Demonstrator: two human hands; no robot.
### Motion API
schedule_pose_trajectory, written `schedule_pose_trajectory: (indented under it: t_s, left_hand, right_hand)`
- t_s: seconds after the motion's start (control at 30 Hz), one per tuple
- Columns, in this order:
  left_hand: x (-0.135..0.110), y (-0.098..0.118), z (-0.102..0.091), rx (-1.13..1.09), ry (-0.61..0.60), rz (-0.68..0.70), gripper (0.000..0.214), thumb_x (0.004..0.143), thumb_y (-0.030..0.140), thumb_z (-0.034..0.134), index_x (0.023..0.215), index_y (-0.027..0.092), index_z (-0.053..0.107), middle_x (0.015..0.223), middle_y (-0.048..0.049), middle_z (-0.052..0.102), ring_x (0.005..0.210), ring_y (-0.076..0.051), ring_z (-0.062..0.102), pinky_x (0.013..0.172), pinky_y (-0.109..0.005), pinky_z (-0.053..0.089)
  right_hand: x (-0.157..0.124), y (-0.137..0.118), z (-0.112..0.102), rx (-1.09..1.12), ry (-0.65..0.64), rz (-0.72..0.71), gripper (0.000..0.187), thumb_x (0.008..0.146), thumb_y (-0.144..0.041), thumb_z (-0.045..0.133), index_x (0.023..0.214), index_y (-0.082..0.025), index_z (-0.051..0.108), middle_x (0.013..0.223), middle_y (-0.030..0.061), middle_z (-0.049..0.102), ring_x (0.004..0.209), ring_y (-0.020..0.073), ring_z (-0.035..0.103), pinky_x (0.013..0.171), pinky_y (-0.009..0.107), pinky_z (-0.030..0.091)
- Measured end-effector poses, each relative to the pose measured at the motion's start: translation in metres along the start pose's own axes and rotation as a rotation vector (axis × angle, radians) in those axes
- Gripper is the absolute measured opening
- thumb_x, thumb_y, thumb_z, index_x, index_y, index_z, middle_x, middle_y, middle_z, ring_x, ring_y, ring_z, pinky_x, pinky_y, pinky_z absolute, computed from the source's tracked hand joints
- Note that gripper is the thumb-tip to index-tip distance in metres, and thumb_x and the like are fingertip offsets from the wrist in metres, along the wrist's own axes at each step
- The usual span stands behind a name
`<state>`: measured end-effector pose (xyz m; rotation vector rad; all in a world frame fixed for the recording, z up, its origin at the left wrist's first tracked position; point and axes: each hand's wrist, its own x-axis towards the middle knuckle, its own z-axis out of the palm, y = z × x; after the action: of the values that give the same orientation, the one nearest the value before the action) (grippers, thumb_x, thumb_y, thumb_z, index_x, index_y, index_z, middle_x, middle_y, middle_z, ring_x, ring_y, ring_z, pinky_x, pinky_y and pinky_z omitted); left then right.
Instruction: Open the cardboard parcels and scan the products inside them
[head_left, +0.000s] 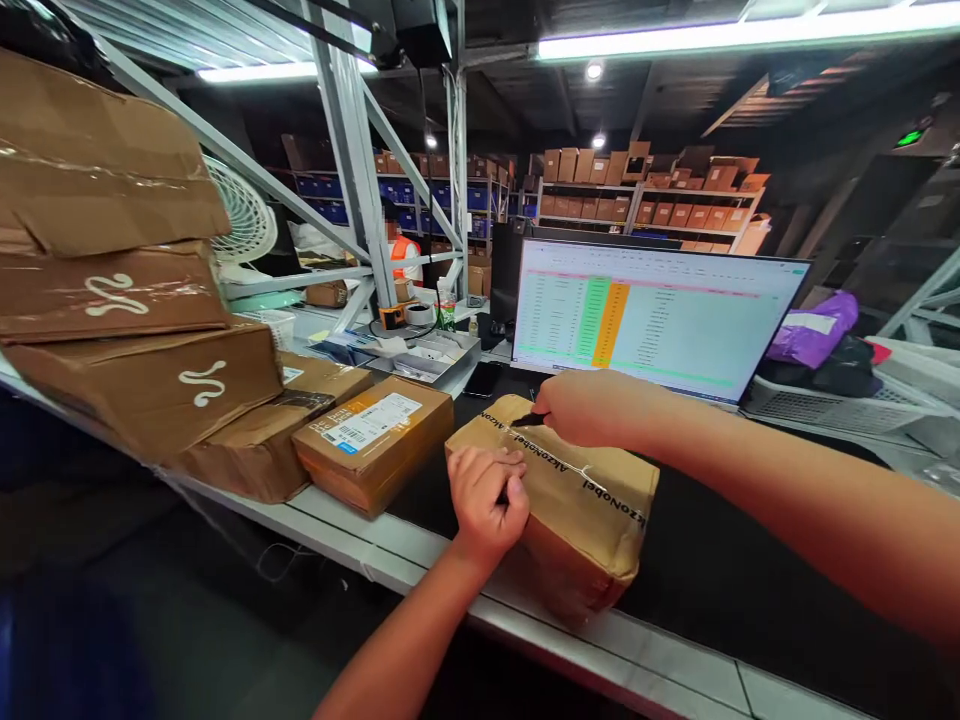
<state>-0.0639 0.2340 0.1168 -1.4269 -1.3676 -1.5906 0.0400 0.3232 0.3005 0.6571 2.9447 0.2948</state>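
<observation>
At far left, a tall stack of brown cardboard cartons is seen, white squiggles printed on two of them, with a round white fan half hidden behind. Next along, a battered brown box crossed with dark tape is lined up on the grey-edged surface; just beside it, a brown box bound in orange tape is topped by a white paper label. In the background, a person in an orange vest is glimpsed.

Now the action! The bare left hand is set against the left end of a tan cardboard carton lettered "AkzoNobel", its fingers curled; whether anything is gripped inside them cannot be told. The carton is rested near the surface's front edge. A small black tool is grasped by the bare right hand, its tip held right at the lettered top! Behind, coloured columns are displayed on a wide flat monitor. Far right, a shiny purple plastic bag is spotted above a white mesh basket.
</observation>
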Motion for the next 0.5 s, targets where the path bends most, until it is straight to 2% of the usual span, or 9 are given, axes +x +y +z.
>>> schedule_pose_trajectory:
  t_s: [0.13,0.23,0.3,0.4,0.5]
  left_hand:
    - [-0.003,-0.004,-0.002,0.012,0.009,0.059,0.02,0.092,0.018,0.047,0.079,0.022,0.061,0.08,-0.0039,0.074,0.08,-0.02,0.066,0.079,-0.041,0.046]
    - [-0.001,-0.006,-0.004,0.043,-0.031,0.064,0.019,0.092,0.016,0.047,0.079,0.021,0.06,0.079,-0.0046,0.072,0.08,-0.021,0.064,0.079,-0.041,0.045]
    - [0.001,-0.007,-0.005,0.063,-0.064,0.078,0.02,0.091,0.015,0.046,0.078,0.021,0.06,0.079,-0.0045,0.072,0.079,-0.02,0.063,0.078,-0.04,0.044]
    - [0.005,-0.006,-0.008,0.099,-0.109,0.125,0.019,0.091,0.014,0.046,0.078,0.02,0.06,0.079,-0.0042,0.072,0.077,-0.02,0.061,0.075,-0.039,0.042]
    - [0.013,-0.004,-0.012,0.19,-0.168,0.156,0.022,0.092,0.016,0.045,0.075,0.019,0.059,0.073,-0.0045,0.068,0.072,-0.02,0.058,0.07,-0.038,0.04]
  right_hand:
    - [-0.036,0.015,0.005,0.031,-0.088,0.028,0.026,0.086,-0.014,0.056,0.096,-0.023,0.079,0.085,0.0077,0.077,0.071,0.0243,0.072,0.057,0.029,0.047]
    - [-0.072,0.027,0.016,0.08,-0.078,0.11,0.025,0.087,-0.016,0.057,0.091,-0.028,0.079,0.076,0.0031,0.076,0.062,0.0211,0.07,0.049,0.026,0.04]
    - [-0.097,0.036,0.027,0.135,-0.057,0.108,0.024,0.087,-0.018,0.057,0.086,-0.029,0.078,0.069,0.0015,0.073,0.055,0.0182,0.068,0.046,0.024,0.039]
    - [-0.127,0.046,0.041,0.185,-0.003,0.106,0.024,0.09,-0.024,0.056,0.096,-0.03,0.079,0.073,0.0021,0.075,0.056,0.0175,0.068,0.053,0.026,0.047]
    - [-0.149,0.053,0.051,0.182,0.026,0.146,0.031,0.092,-0.027,0.054,0.112,-0.034,0.076,0.091,0.0023,0.078,0.068,0.0211,0.073,0.064,0.03,0.053]
